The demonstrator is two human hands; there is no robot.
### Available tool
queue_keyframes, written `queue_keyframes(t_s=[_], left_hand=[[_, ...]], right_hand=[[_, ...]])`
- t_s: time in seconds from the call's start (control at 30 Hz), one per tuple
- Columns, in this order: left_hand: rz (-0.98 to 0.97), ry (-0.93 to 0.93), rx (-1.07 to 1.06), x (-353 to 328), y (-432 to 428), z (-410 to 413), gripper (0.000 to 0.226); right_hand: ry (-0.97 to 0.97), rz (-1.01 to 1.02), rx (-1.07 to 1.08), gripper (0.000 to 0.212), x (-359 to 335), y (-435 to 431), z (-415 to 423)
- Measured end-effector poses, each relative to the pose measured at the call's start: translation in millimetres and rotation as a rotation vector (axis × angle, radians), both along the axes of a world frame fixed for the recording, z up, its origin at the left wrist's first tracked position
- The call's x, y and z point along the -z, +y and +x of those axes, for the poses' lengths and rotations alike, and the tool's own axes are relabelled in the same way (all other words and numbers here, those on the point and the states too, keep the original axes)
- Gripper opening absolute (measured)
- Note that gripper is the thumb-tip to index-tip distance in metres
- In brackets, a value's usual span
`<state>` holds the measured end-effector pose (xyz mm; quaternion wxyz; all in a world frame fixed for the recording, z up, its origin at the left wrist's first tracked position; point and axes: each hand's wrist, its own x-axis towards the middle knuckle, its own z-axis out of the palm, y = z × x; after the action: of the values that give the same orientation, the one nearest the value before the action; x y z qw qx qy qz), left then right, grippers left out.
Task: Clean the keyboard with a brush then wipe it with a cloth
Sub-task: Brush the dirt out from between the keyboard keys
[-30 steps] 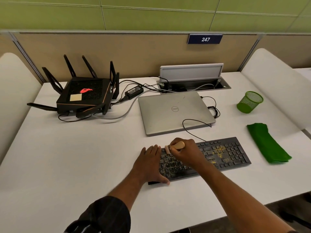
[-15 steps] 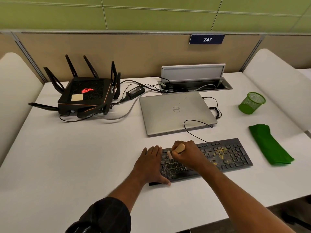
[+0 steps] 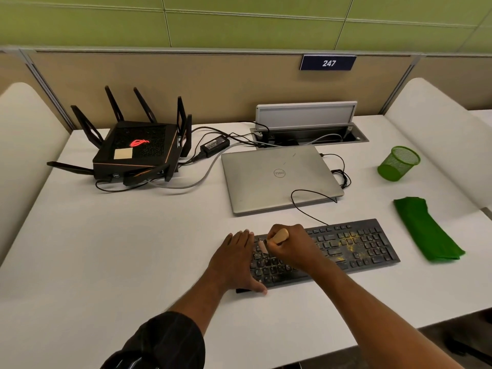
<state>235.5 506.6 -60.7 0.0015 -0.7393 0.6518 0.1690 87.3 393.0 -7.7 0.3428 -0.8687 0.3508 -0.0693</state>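
Fingers point(image 3: 275, 246) of right hand point(image 3: 294, 247) tight round brush point(image 3: 281, 235) on keyboard point(image 3: 359, 245) (left hand point(image 3: 234, 259) flat on its end)

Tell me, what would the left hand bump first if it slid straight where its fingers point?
Probably the closed silver laptop, near its front left corner. The left hand lies flat on the dusty black keyboard, with only bare white desk between.

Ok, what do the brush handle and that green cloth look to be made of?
Brush handle: pale tan, smooth and rounded with a dull sheen. It looks like plain wood, though light plastic is possible.
Green cloth: matte, lying in soft folds and creases, so probably a fabric such as microfibre. The weave is too fine to tell.
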Motion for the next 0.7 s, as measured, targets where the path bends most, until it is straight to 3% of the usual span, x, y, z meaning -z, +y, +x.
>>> queue_keyframes(t_s=[0.13,0.7], left_hand=[[-0.027,0.000,0.001,-3.1,1.0,-0.1,0.139],[-0.027,0.016,-0.013,-2.9,3.8,1.1,0.139]], right_hand=[[-0.071,-0.016,0.045,0.009,-3.4,-3.5,2.3],[0.006,-0.001,-0.001,0.006,-1.5,-1.7,1.6]])
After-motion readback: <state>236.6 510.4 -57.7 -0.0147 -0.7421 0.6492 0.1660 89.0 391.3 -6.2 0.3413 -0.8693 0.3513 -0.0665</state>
